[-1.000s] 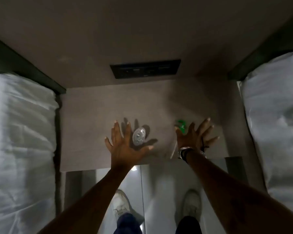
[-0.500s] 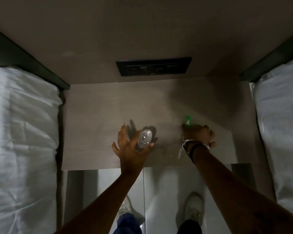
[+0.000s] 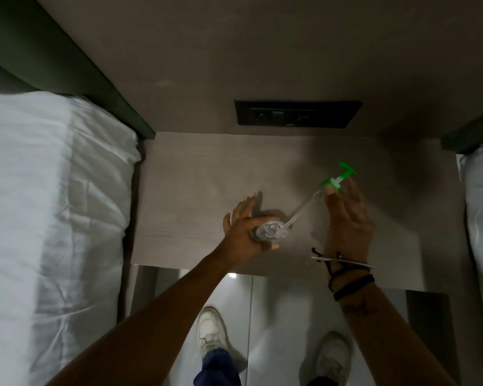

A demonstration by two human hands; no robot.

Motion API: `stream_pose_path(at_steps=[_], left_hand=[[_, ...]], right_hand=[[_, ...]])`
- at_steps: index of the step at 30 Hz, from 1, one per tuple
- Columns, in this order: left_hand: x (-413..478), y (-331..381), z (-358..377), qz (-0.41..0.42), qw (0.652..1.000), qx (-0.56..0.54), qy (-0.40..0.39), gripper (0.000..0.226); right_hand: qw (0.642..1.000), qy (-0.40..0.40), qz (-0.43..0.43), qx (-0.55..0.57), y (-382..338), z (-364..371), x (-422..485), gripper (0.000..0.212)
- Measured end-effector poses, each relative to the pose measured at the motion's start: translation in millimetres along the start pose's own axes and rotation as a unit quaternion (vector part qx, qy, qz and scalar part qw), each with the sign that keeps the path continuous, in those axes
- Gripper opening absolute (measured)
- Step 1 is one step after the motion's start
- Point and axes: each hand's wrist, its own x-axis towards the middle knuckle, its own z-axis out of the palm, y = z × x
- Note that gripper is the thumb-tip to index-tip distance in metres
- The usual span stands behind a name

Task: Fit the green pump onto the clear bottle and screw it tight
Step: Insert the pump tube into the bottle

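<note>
The clear bottle [image 3: 268, 230] stands upright on the wooden nightstand [image 3: 193, 190], seen from above with its open mouth showing. My left hand [image 3: 244, 232] wraps around its left side, thumb at the front. My right hand [image 3: 346, 215] pinches the green pump [image 3: 337, 178] by its collar, lifted above the surface and tilted. The pump's clear dip tube [image 3: 301, 209] slants down-left, and its tip sits at the bottle's right rim.
White beds flank the nightstand at left [image 3: 53, 204] and right [image 3: 482, 204]. A dark socket panel [image 3: 297, 112] sits on the wall behind. My two white shoes [image 3: 211, 334] stand on the glossy floor below the nightstand's front edge.
My right hand lifted the green pump off the nightstand and swung its tube toward the bottle. My left hand closed around the bottle.
</note>
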Motion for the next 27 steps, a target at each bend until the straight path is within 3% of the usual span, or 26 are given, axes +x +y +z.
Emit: stream_pose_path(at_steps=[12, 15, 19, 21, 23, 27], left_hand=[[-1, -7, 7, 0.012, 1.000, -0.018, 0.016, 0.064], [0, -7, 10, 0.009, 1.000, -0.007, 0.023, 0.066], [1, 2, 14, -0.020, 0.998, -0.043, 0.044, 0.077], [-1, 0, 12, -0.007, 0.998, -0.034, 0.046, 0.082], [-5, -3, 10, 0.019, 0.999, -0.030, 0.039, 0.071], [-7, -1, 8, 0.018, 0.999, -0.035, 0.034, 0.064]], right_hand=[[0.988, 0.003, -0.142, -0.066, 23, 9, -13, 0.024], [0.957, -0.041, -0.234, -0.167, 32, 4, -22, 0.025], [0.884, -0.116, -0.339, -0.300, 44, -6, -27, 0.031], [0.863, -0.150, -0.340, -0.342, 46, -8, -27, 0.029], [0.850, -0.168, -0.332, -0.372, 49, -8, -27, 0.030], [0.849, -0.184, -0.314, -0.383, 51, -6, -26, 0.030]])
